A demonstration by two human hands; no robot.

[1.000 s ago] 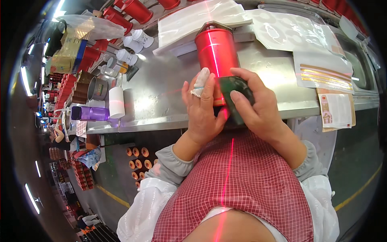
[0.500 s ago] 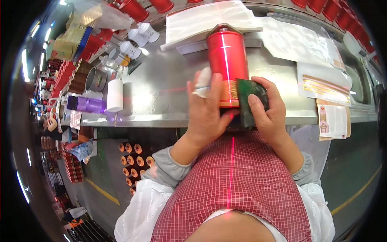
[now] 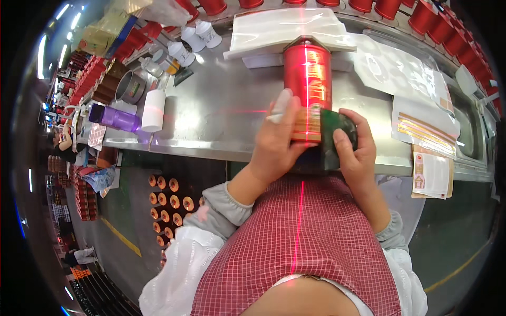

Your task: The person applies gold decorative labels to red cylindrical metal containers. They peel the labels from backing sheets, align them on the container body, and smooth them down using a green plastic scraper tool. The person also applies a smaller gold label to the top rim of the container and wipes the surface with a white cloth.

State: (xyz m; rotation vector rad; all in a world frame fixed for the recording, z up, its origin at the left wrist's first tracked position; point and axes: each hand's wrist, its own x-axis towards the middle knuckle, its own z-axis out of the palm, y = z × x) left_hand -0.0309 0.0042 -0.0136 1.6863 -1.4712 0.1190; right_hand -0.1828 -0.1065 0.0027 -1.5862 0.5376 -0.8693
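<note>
A glossy red bottle with gold print and a gold band at its near end lies lengthwise in front of me, its dark angular cap pointing away. My left hand grips its near left side, thumb low by the base. White wrapping covers one of that hand's fingers. In my right hand is a dark green flat pad, pinched between thumb and fingers and held at the bottle's near right side. The fingers behind the pad are partly hidden, as is whatever supports the bottle underneath.
White sheets lie beyond the bottle on the metal table, with clear label sheets to the right. Left stand a white roll, a purple bottle, a metal cup and white bottles. Red bottles line the back.
The red bottle has turned about its length, so its gold-printed face now shows on top instead of plain red. Both hands stay at its near end; the whole view has shifted slightly.
</note>
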